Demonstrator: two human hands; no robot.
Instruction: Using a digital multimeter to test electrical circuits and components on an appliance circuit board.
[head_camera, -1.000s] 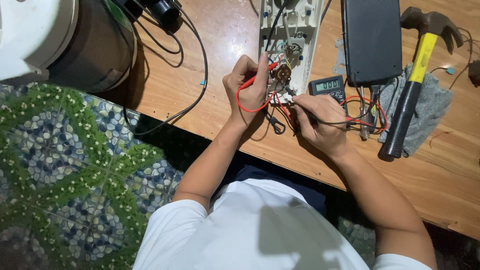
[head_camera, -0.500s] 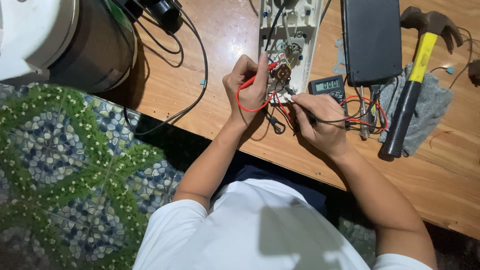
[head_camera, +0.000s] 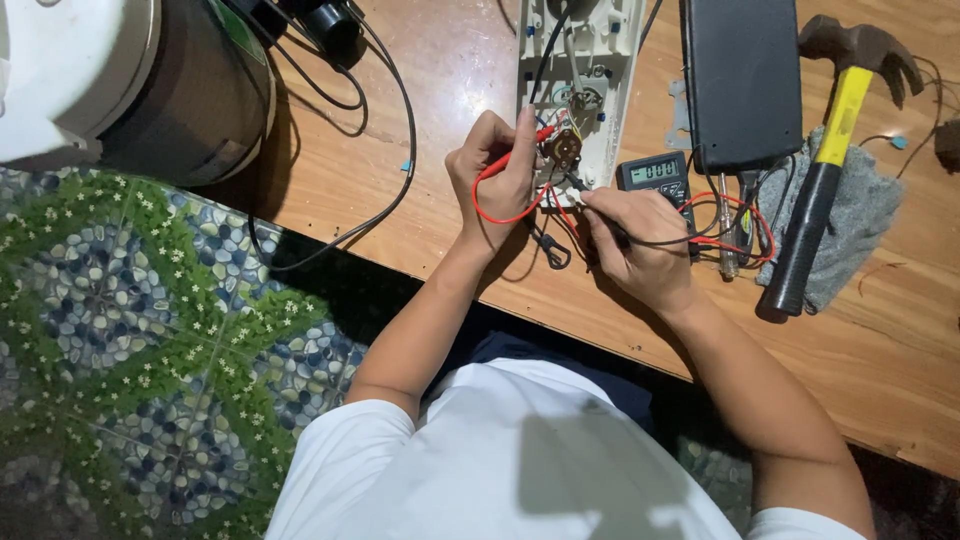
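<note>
Both hands work on a wooden desk (head_camera: 430, 200): left hand (head_camera: 497, 175) pinches a red probe (head_camera: 520, 150), right hand (head_camera: 640, 240) grips a black probe (head_camera: 580, 188) against the opened white appliance (head_camera: 590, 70) just ahead. Right of them lie a grey meter (head_camera: 655, 178) and a yellow-handled hammer (head_camera: 835, 150); patterned green floor (head_camera: 150, 350) lies left.

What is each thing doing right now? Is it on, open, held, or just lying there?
Left hand: holding the red probe on the white casing.
Right hand: holding the black probe to the same spot.
White casing: open, parts showing.
Multimeter: on, display lit.
Hammer: lying on a grey cloth, untouched.
Black box: lying flat.
</note>
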